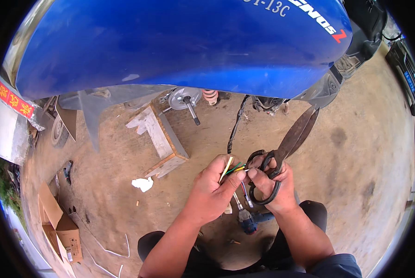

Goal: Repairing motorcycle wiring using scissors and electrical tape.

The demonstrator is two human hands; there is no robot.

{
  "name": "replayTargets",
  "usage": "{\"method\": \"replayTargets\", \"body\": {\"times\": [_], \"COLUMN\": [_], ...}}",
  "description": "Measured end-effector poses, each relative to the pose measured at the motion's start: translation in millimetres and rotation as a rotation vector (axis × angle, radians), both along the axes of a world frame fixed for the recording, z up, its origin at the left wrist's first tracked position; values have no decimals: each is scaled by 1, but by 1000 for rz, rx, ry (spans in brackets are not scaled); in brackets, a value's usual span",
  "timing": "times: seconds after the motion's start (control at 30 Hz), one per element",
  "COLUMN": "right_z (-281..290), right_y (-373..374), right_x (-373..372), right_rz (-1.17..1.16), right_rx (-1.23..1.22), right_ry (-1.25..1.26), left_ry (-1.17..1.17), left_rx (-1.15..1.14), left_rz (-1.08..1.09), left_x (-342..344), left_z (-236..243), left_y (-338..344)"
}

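Note:
My left hand point(208, 192) is closed in a pinch on thin coloured wires point(235, 168), among them yellow, green and pale ones. A black-wrapped cable point(236, 129) hangs from under the blue body panel point(179, 51) down to my fingers. In my right hand point(281, 189) is a large pair of scissors point(294, 138) with dark blades pointing up and away to the right. The right thumb and fingertips also meet at the wire ends, close to the left thumb. What lies between those fingertips is partly hidden.
A blue-and-black power tool point(248, 223) lies on the floor between my knees. Left of my hands stand a wooden stand point(163, 139) and a crumpled white paper point(143, 184). An open cardboard box point(63, 227) is at the lower left. A metal hub with an axle point(187, 101) sits under the panel.

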State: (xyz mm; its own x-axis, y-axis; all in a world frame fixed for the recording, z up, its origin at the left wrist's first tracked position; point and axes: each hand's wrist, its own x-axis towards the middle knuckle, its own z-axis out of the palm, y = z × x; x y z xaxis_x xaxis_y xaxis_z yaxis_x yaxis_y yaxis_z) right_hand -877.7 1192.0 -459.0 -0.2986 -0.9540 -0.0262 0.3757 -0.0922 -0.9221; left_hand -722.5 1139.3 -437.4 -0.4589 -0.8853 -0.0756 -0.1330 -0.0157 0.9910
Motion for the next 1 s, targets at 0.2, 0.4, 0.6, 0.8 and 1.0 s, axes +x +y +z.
{"method": "replayTargets", "body": {"times": [0.2, 0.4, 0.6, 0.8, 1.0], "right_z": [-7, -10, -16, -36, -42], "right_y": [0, 13, 1, -5, -4], "right_x": [0, -8, -16, -31, -48], "right_rz": [66, 99, 133, 108, 48], "right_rx": [77, 94, -4, 26, 88], "right_ry": [62, 735, 135, 152, 236], "left_ry": [35, 398, 15, 208, -559], "left_rx": [167, 392, 88, 300, 39], "left_rz": [129, 259, 97, 224, 261], "left_x": [9, 6, -10, -22, 22], "left_z": [-2, -9, -21, -43, -209], "left_y": [0, -3, 6, 11, 23]}}
